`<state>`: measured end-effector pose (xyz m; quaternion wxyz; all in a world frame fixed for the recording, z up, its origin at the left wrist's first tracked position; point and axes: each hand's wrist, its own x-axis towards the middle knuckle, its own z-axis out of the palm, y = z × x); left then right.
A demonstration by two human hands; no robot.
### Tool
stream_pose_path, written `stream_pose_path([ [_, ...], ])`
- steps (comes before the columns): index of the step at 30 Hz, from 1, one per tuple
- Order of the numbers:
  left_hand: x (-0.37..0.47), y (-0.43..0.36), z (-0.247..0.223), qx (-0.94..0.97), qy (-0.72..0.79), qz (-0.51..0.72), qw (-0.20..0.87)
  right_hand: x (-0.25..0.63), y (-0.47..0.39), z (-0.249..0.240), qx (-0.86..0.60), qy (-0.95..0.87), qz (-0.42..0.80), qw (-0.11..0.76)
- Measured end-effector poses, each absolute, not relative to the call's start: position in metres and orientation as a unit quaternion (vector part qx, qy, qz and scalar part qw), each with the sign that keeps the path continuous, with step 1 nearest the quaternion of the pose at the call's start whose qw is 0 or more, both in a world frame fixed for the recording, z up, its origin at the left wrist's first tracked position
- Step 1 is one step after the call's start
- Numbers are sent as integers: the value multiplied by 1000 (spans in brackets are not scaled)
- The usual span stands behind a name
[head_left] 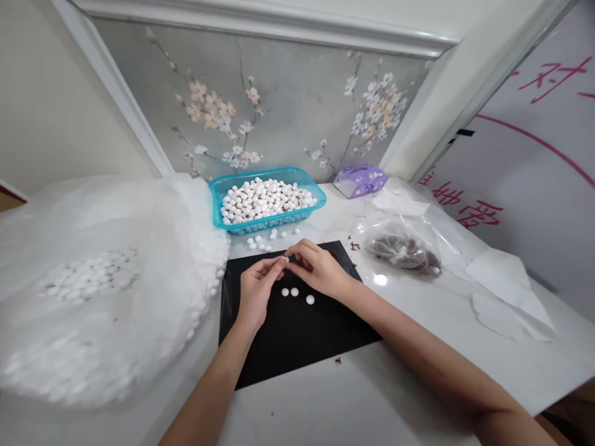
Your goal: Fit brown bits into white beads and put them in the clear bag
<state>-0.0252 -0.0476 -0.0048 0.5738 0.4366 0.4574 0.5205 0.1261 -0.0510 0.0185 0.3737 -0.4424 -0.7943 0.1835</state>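
Note:
Over the upper part of a black mat, my two hands meet at the fingertips. My left hand is closed in a pinch on a small round white ball. My right hand is also closed, its thumb and fingers pressed together against the same ball; whatever it grips is too small to make out. Below the hands, a white ball, another white ball and a third white ball lie on the mat.
Behind the mat stands a blue plastic basket full of white balls with brown bits; several loose balls lie before it. A large clear bag of white balls fills the left. At right are a bag of brown pieces, a purple pack and white paper.

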Motion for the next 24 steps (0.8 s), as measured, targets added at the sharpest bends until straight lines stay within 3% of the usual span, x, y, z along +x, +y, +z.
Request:
stream_pose_path([
  [13,-25,-48,-5,486,464,494,552,130,-50,20,-426,-815,191,343],
  [19,-20,-54,-5,598,520,480,376,134,-33,9,-457,-776,235,367],
  [24,-17,-58,-5,722,504,377,288,119,-5,7,-503,-785,169,321],
])
